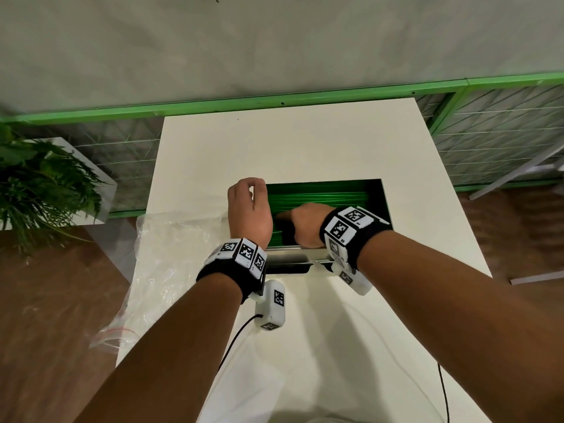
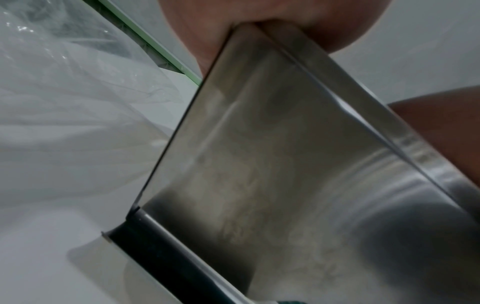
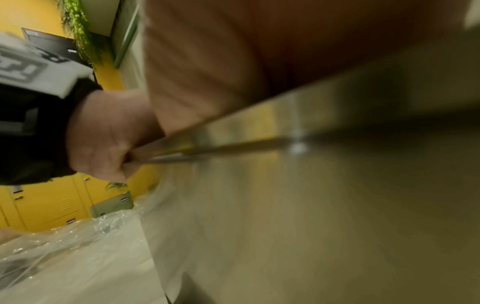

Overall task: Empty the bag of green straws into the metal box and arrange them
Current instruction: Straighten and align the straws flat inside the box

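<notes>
box (image 1: 385,206): metal, sits mid-table, open top — I see the shiny outer wall close up in the left wrist view.
straws (image 1: 317,193): green, lying inside the box, lengthwise left to right, roughly parallel.
bag (image 1: 171,257): clear plastic, crumpled on the table just left of the box, part of it hanging past the table's left edge; red strip at its near end. Looks emptied — I can't see any straws in it.
left hand (image 1: 248,209): at the box's left end, fingers curled over the rim; left wrist view shows the rim pressed into the palm, so I read it as gripping the box wall.
right hand (image 1: 305,225): down inside the box on top of the straws, near the left half. Fingers are hidden from the head camera and the right wrist view is blurred — can't tell if it's grasping straws or just pressing on them.
table (image 1: 305,141): white, carries box and bag.
plant (image 1: 39,184): green, on a stand left of the table.
floor (image 1: 45,315): brown wood.
</notes>
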Tool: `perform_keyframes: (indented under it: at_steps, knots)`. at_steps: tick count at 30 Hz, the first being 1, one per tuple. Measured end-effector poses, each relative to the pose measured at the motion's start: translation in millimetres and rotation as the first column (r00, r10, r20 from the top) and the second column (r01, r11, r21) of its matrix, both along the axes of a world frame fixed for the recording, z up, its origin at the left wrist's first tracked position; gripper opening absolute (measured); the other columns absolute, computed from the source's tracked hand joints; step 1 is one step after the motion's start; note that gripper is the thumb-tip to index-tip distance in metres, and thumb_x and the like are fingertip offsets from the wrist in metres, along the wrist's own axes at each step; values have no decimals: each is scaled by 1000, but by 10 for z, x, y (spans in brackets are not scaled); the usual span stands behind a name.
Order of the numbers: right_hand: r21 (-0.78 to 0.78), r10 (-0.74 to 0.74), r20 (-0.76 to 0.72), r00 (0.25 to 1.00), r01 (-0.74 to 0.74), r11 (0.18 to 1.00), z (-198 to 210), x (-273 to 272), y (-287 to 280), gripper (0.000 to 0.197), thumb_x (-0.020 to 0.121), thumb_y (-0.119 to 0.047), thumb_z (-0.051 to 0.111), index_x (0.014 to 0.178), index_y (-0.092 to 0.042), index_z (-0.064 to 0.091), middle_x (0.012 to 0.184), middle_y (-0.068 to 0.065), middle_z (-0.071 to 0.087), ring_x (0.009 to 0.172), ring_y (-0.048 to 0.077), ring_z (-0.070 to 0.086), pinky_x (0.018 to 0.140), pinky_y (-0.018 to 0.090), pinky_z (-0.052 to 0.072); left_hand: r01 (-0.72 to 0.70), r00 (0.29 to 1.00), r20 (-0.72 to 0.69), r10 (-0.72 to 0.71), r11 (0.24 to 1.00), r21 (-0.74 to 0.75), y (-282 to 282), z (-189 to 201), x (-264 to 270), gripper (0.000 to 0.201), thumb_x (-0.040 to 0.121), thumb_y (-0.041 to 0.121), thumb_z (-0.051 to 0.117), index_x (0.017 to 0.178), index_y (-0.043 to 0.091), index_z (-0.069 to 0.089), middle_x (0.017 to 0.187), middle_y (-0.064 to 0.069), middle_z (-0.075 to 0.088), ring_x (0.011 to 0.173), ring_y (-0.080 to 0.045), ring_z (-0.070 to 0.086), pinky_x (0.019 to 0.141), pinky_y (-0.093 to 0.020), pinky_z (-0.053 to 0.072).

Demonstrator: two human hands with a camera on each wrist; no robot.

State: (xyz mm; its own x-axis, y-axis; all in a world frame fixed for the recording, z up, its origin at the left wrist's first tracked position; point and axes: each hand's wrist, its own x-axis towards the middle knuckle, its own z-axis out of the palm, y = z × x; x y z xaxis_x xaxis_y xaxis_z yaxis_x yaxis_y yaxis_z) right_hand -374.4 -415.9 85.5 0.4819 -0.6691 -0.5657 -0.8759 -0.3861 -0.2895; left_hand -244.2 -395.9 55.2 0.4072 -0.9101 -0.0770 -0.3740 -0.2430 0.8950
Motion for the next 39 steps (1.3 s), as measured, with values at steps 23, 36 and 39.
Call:
perform_keyframes:
  at_steps: [23,36,39]
  knots:
    - [-214,101,87,991,-81,973,-5,26,-60,15,93,-22,61,101,-11,69,95,8,51,84,31,59,67,34,45,-3,999,-37,3,1000,-9,0,10,-2,19,107,29,41,110,22,59,124,-2,53,89,17,48,80,-10,30]
    - [-316,-30,535,844,233,920,799,-393,23,12,91,-25,71,96,-13,70,89,-1,66,82,19,61,76,35,50,-17,997,-77,13,999,-45,17,46,-8,32,110,26,35,123,12,60,119,1,49,114,-14,47,84,-10,27]
    - [-308,-55,548,835,263,914,1019,-377,-21,10,94,-25,68,94,-15,68,86,-5,66,82,16,61,77,33,51,-12,998,-66,10,999,-31,19,40,-8,34,110,29,35,128,13,59,131,-4,50,109,-10,46,87,-10,27]
